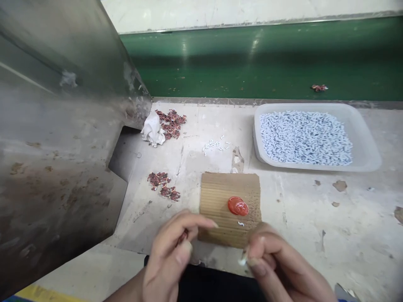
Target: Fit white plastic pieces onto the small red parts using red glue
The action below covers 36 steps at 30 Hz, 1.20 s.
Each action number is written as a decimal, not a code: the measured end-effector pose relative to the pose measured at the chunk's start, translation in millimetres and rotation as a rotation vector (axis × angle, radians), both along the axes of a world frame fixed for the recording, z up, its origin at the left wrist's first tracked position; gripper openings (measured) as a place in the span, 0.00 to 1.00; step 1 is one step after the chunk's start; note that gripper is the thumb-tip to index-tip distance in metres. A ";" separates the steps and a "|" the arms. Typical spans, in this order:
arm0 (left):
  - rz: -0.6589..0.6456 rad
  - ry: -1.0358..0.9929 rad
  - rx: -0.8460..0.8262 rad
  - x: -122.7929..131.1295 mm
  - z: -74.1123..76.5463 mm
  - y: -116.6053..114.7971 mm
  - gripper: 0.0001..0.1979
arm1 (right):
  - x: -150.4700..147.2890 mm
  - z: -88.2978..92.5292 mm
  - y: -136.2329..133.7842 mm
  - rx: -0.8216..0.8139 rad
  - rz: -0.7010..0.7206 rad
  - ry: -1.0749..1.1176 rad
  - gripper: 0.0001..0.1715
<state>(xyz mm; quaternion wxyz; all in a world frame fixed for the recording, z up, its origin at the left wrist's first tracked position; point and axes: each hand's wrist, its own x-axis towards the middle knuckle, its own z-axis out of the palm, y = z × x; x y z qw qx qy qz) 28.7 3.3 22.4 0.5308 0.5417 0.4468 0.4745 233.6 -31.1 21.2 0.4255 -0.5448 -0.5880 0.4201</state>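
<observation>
The person's right hand (278, 264) and left hand (168, 256) lie nearest, well apart from each other at the near edge of the pale bench (302, 197). The right thumb and fingertips pinch a white piece (242, 261), held just off the near right corner of the cardboard (217, 197). The left hand is curled around a dark red piece (182, 237), partly hidden between thumb and fingers, while the index finger reaches out over the cardboard's near left part. On the cardboard, between the hands and farther off, sits a glossy red blob (237, 206); a curved white bit (241, 224) lies just nearer than it.

Dark clothing (217, 283) shows below the bench's near edge. A stained metal panel (63, 126) slants along the left, limiting room beyond the left hand; on the right the bench stretches past the cardboard, marked with brown patches. A green band (220, 77) runs along the far edge, a reddish cluster (319, 87) on its right part.

The translucent tub (367, 147), far right, holds a broad layer of pale bluish-white pieces (305, 138). Loose white curls (214, 144) are scattered left of it. Farther left lie two groups of dark red clusters (163, 178), the far one touching crumpled white material (153, 129).
</observation>
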 end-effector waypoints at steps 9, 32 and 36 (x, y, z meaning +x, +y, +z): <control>-0.037 0.420 -0.103 -41.9 -0.2 12.9 0.12 | 49.7 -19.5 32.0 0.047 0.083 -0.524 0.10; -0.020 -0.089 -0.188 -23.0 1.7 20.0 0.22 | 45.3 -15.5 35.3 0.087 0.102 -0.577 0.11; -0.038 -0.097 -0.048 -9.4 12.5 17.4 0.24 | 21.7 7.4 20.1 -0.101 -0.032 -0.137 0.13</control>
